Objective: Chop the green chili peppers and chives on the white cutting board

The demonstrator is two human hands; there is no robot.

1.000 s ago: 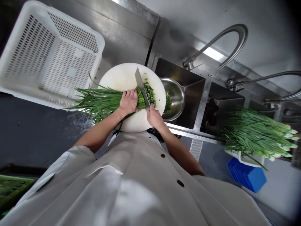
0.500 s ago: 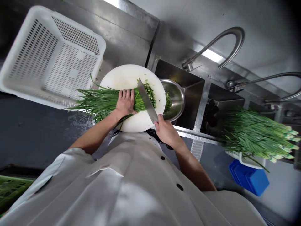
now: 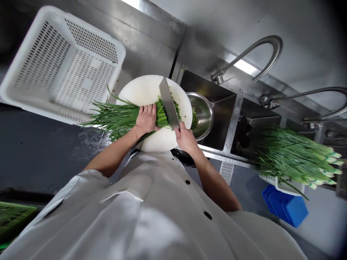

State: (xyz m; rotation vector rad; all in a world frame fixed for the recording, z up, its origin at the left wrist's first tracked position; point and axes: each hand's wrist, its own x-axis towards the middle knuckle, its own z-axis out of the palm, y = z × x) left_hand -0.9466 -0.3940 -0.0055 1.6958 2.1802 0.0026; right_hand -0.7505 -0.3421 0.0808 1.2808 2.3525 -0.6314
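A bunch of long green chives (image 3: pixel 116 118) lies across the round white cutting board (image 3: pixel 132 89), its leaf tips hanging past the left edge. My left hand (image 3: pixel 146 118) is on top of the bunch, fingers bent around it and pressing it down. The handle of a broad-bladed kitchen knife (image 3: pixel 168 103) is in my right hand (image 3: pixel 187 139). Its blade points away from me at the cut end of the bunch, just right of my left fingers. Short chopped pieces lie by the blade, partly hidden. Beside the board, a metal bowl (image 3: pixel 205 117) holds more chopped chives (image 3: pixel 194 118).
A white perforated basket (image 3: pixel 81 77) stands at the left. Steel sinks (image 3: pixel 221 124) with curved faucets (image 3: pixel 276 47) run along the right. More bundled chives (image 3: pixel 300 155) rest on a white basket (image 3: pixel 288 186) at far right, above blue containers (image 3: pixel 292 207). A green crate (image 3: pixel 16 216) sits lower left.
My right hand and the knife have moved forward, away from my body, and slightly left. The blade now covers more of the chopped pieces. My left hand still presses the chives.
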